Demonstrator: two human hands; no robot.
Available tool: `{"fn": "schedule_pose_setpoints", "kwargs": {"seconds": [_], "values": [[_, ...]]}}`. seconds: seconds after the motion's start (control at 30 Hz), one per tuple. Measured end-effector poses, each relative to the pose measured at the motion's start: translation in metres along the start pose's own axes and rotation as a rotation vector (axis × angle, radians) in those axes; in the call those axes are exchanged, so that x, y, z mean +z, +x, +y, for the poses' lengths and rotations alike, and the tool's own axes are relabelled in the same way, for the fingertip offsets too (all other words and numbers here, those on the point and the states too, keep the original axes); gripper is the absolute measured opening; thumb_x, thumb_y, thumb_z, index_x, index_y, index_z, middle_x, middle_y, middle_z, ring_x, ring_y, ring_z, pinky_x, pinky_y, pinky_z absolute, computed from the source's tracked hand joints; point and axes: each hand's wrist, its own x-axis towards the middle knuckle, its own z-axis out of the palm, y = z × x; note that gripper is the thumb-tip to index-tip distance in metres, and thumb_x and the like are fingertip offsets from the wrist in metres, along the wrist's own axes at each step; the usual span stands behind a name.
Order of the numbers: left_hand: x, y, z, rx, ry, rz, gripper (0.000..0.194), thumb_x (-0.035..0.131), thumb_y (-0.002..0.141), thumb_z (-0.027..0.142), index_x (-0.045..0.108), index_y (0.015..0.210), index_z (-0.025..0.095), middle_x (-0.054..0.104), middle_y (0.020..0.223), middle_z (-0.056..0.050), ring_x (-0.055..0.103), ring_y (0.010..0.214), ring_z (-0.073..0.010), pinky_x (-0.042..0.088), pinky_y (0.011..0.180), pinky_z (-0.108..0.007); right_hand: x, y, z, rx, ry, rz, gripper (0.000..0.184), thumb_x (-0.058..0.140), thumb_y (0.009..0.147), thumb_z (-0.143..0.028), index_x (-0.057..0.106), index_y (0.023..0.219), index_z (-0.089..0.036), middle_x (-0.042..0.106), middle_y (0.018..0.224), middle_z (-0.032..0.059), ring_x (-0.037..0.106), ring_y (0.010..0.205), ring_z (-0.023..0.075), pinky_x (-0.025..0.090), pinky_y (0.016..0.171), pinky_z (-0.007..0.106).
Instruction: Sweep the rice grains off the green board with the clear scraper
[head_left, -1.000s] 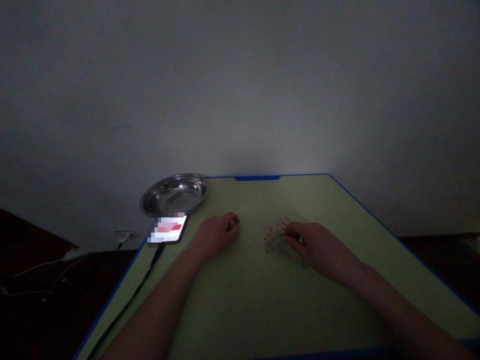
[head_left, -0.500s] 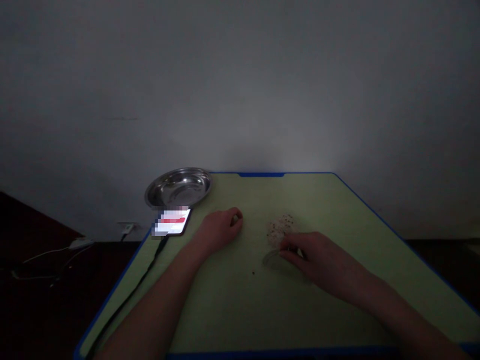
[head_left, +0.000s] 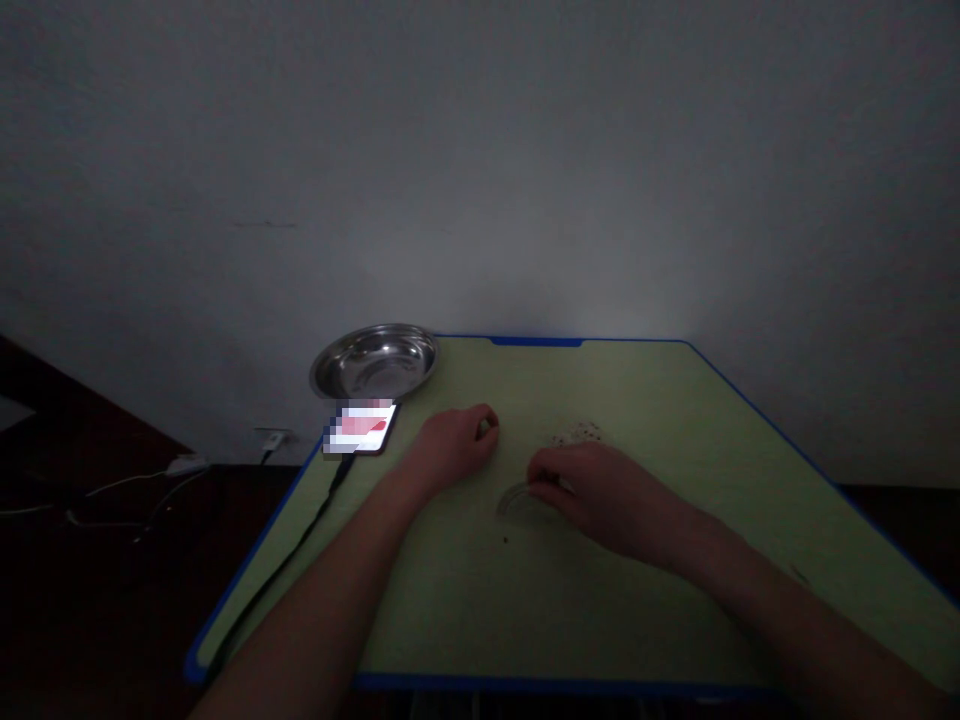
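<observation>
While my right hand pinches a clear piece at its nine o'clock, my left hand curls closed on the tabletop; a speckled pile lies at the right's twelve.

clear curved piece: thin, in right fingers | pale, dark-specked pile: loose, partly hidden, on green tabletop

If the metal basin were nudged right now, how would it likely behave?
The metal basin looks thin-walled, so it is probably stiff and fairly light for its size. Its smooth, shiny surface may feel slippery. It might tip if pushed left, since its rim seems to overhang the table.
</observation>
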Motion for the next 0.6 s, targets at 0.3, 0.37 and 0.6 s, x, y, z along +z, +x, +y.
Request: {"fn": "schedule_pose_setpoints", "kwargs": {"seconds": [0.3,0.37,0.6], "values": [[0.0,0.002,0.0,-0.027,-0.014,-0.026,0.026,0.046,0.086,0.036,0.066,0.098,0.023,0.071,0.082,-0.004,0.063,0.073,-0.0193,0.039,0.06,-0.028,0.002,0.036,-0.026,-0.248,-0.08,-0.084,0.012,0.057,0.086,-0.024,0.068,0.084,-0.02,0.072,0.085,0.0033,0.063,0.074,0.0173,0.035,0.061,0.026],[0.001,0.003,-0.001,-0.021,-0.017,-0.033,0.026,0.046,0.086,0.036,0.066,0.098,0.023,0.07,0.079,-0.004,0.062,0.07,-0.0188,0.039,0.059,-0.028,0.003,0.04,-0.03,-0.283,-0.076,-0.101,0.013,0.056,0.086,-0.022,0.068,0.083,-0.019,0.072,0.084,0.0034,0.063,0.073,0.0168,0.034,0.058,0.026],[0.002,0.002,-0.004,0.009,-0.042,-0.001,0.025,0.047,0.085,0.034,0.065,0.098,0.023,0.068,0.074,-0.002,0.06,0.064,-0.0168,0.039,0.058,-0.027,0.01,0.041,-0.033,-0.309,-0.022,-0.202,0.014,0.056,0.082,-0.019,0.069,0.078,-0.018,0.071,0.077,0.0037,0.061,0.068,0.016,0.035,0.058,0.026]]}}
